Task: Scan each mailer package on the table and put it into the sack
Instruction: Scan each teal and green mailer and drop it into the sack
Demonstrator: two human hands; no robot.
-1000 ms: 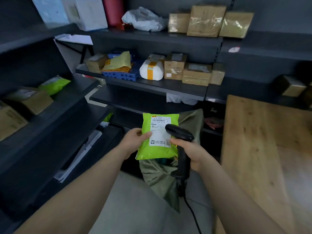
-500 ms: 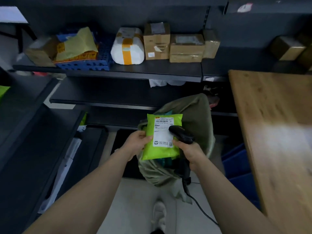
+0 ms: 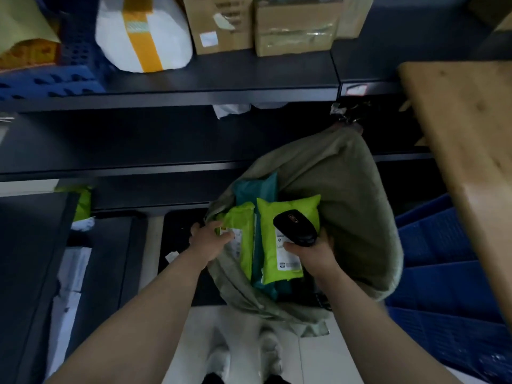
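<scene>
Head view: left hand (image 3: 210, 239) fingers pinch a green mailer (image 3: 241, 239) at the sack (image 3: 346, 195) mouth's 9 o'clock edge; right hand (image 3: 313, 252) fingers wrap the scanner (image 3: 295, 225). Released carelessly, the mailer could catch the rim and slide outside.

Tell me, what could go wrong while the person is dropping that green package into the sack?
1. The left hand grips the lime green mailer near the sack rim, so it might catch on the fabric and slip outside.
2. The right hand holds the barcode scanner right above the opening; it could knock the other lime green mailer, or its cord might snag.
3. The sack's soft sides may fold inward and close the opening.
</scene>
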